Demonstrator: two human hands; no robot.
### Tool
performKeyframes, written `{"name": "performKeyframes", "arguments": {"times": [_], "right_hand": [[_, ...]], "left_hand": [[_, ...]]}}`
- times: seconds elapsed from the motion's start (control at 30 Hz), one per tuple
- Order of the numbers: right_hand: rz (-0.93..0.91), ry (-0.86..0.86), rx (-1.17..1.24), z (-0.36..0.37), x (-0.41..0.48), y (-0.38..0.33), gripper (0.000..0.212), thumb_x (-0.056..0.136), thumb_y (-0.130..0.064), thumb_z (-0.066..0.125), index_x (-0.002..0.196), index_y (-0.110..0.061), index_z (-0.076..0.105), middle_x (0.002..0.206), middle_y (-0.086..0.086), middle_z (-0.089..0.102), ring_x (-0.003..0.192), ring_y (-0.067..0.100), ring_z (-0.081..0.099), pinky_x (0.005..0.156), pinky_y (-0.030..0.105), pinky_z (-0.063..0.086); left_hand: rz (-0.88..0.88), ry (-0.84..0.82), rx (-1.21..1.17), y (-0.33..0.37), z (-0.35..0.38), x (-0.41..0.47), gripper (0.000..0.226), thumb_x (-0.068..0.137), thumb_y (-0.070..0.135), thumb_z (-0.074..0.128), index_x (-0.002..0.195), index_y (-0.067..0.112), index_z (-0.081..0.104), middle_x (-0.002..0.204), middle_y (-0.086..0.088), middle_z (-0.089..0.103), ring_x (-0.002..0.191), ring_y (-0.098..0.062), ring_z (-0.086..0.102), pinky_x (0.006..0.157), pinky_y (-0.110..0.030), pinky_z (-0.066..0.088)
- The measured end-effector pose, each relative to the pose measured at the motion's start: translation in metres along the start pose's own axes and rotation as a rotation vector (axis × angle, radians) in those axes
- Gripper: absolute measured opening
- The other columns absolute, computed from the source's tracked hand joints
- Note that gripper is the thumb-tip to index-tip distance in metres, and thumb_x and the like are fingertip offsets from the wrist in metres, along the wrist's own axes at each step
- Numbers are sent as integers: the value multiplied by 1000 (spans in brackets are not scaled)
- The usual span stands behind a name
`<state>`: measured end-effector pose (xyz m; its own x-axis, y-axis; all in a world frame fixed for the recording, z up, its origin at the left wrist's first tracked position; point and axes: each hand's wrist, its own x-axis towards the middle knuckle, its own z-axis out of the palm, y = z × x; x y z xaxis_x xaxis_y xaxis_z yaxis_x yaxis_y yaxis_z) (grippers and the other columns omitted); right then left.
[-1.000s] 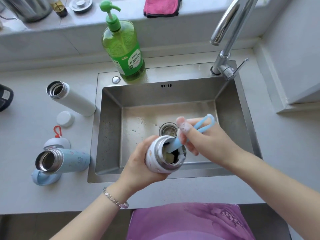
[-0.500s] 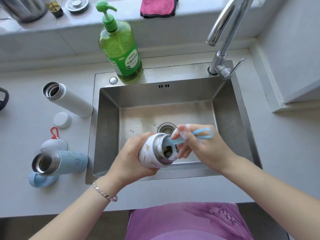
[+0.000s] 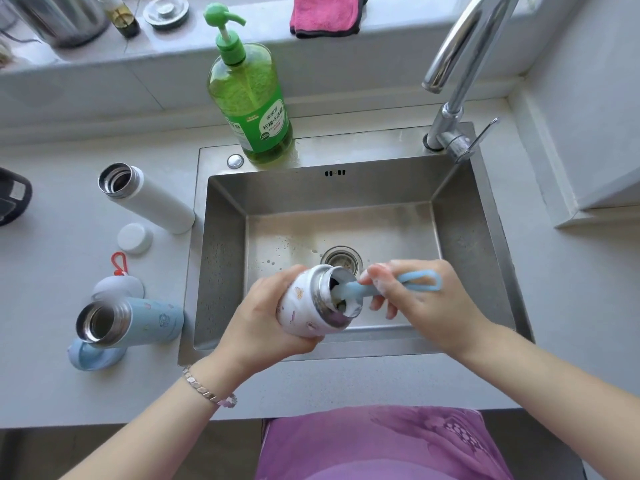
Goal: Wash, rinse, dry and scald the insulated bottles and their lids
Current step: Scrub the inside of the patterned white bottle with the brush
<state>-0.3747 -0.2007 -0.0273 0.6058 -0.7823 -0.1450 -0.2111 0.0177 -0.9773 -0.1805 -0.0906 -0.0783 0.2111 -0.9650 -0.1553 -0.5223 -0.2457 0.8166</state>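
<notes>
fingers (image 3: 375, 271) on one brush (image 3: 360, 289); three bottles (image 3: 301, 306)

Grey countertop (image 3: 52, 271), left of sink (image 3: 363, 143): uncapped white bottle (image 3: 152, 200), uncapped blue bottle (image 3: 145, 322), white lid (image 3: 135, 238), blue lid (image 3: 86, 358), red-loop lid (image 3: 119, 289).

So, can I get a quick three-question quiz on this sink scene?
1. True or false: water is running from the tap.
2. While the left hand grips the patterned bottle, the right hand holds: A) a cloth, B) a blue brush, C) a lid.
3. How many open bottles sit on the counter left of the sink?
Key: 1 false; 2 B; 3 two, the white bottle and the light blue bottle.
</notes>
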Motion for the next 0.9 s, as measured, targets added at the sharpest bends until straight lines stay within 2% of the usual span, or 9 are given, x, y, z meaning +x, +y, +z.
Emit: {"name": "performKeyframes", "arguments": {"times": [0.07,0.17,0.23,0.3,0.43,0.53,0.67,0.8,0.9], "right_hand": [[72,11,60,4,-6,2,31,88,-33,56,72,-11,71,58,14,65,46,24,60,47,23,48],[159,10,201,13,-1,-4,31,85,-28,54,70,-4,68,52,15,63,45,25,61,47,22,50],[152,75,222,10,5,-5,30,88,-23,54,69,-4,66,51,17,63,43,25,62,46,24,53],[108,116,183,3,4,2,28,86,-26,54,69,-8,67,54,15,65,47,26,65,49,28,55],[133,44,172,10,-12,7,24,80,-31,55,70,-13,68,56,14,67,51,24,66,52,27,55],[174,15,252,19,-1,-1,30,81,-31,55,68,-6,65,52,16,64,46,26,65,47,25,54],[155,162,265,7,2,7,26,84,-25,54,69,-6,65,55,13,66,49,24,67,48,25,55],[154,64,280,20,-7,0,28,76,-31,57,68,-5,66,52,15,64,47,26,65,48,27,54],[123,116,240,13,6,-2,31,78,-31,56,68,-4,65,48,12,62,42,24,62,45,26,53]], "left_hand": [[-8,-5,35,-3,-1,1,75,50,34,78,118,43,49,103,18,57,97,-18,55,78,-35,50],[13,-51,57,-2,8,8,65,51,30,78,112,31,55,90,12,58,80,-23,56,67,-44,51],[47,-67,76,-1,12,9,65,52,28,78,113,27,56,88,12,58,77,-22,55,65,-43,50],[54,-64,89,-2,9,5,68,51,30,77,115,29,55,91,14,58,81,-21,56,69,-41,50],[20,-12,103,-3,2,1,75,46,40,73,117,40,47,103,25,55,93,-18,55,77,-35,50],[57,-30,119,-2,10,2,72,48,38,75,116,36,50,96,20,57,86,-19,56,71,-40,51],[57,-7,167,-5,1,4,74,48,41,72,118,39,49,101,22,56,92,-20,54,74,-38,50],[40,-18,132,-7,4,10,70,49,35,76,115,31,54,94,15,58,84,-21,55,70,-41,51],[40,-49,76,-4,14,8,69,51,28,80,115,29,54,92,12,58,82,-19,56,69,-38,50]]}}
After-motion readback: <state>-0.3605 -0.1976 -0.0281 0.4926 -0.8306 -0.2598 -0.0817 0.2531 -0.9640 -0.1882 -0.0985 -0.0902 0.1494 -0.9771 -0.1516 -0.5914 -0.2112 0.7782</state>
